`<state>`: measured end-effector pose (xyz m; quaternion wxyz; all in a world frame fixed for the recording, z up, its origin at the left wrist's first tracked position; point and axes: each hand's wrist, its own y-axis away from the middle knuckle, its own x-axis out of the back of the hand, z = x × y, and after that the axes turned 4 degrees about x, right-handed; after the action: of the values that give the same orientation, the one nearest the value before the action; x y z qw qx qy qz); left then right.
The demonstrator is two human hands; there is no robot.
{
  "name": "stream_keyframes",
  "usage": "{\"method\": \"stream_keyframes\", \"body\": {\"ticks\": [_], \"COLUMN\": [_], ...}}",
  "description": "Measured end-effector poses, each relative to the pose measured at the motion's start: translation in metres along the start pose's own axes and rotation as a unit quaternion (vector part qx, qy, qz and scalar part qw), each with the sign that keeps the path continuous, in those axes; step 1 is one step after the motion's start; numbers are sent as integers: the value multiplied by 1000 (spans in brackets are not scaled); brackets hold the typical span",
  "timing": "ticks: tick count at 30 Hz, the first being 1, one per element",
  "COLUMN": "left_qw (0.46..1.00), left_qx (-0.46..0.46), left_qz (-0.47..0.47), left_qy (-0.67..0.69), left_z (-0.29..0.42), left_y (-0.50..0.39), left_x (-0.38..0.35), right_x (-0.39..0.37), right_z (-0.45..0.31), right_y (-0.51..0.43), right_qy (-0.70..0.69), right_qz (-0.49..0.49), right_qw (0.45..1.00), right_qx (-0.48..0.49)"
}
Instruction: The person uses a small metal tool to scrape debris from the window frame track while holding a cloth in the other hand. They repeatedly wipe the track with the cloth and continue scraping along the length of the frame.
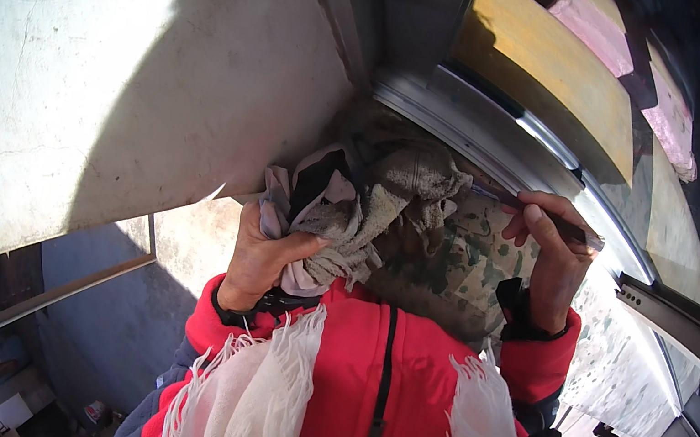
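My left hand grips a bunched bundle of dusty grey and pale cloths in front of my chest. Another part of the rags spreads to the right, towards a metal window track. Between thumb and fingers my right hand holds a slim dark-handled tool. Its narrow tip points left and meets or overlaps the cloth's edge near the track; whether it touches the cloth I cannot tell. The exact kind of tool is unclear.
A worn pale wall rises at the left, partly sunlit. Glass panes with metal frames stand at the right, with pink packages visible at the upper right. Under the cloths lies a stained, patterned ledge. A metal bar crosses the lower left.
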<state>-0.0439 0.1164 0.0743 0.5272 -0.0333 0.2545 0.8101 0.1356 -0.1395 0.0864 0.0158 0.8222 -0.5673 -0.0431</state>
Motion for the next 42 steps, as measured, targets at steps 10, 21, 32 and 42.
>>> {"method": "stream_keyframes", "body": {"ticks": [10, 21, 32, 42], "left_qw": [1000, 999, 1000, 998], "left_qx": [6, 30, 17, 23], "left_qz": [15, -24, -13, -55], "left_qy": [5, -31, -11, -30], "left_z": [9, 14, 14, 11], "left_y": [14, 46, 59, 53], "left_x": [-6, 13, 20, 19], "right_x": [30, -8, -10, -16], "right_z": [1, 22, 31, 35], "right_y": [26, -2, -1, 1], "right_qy": [61, -35, -48, -134], "right_qz": [60, 55, 11, -13], "right_qw": [996, 995, 999, 983], "right_qx": [27, 82, -3, -125]}}
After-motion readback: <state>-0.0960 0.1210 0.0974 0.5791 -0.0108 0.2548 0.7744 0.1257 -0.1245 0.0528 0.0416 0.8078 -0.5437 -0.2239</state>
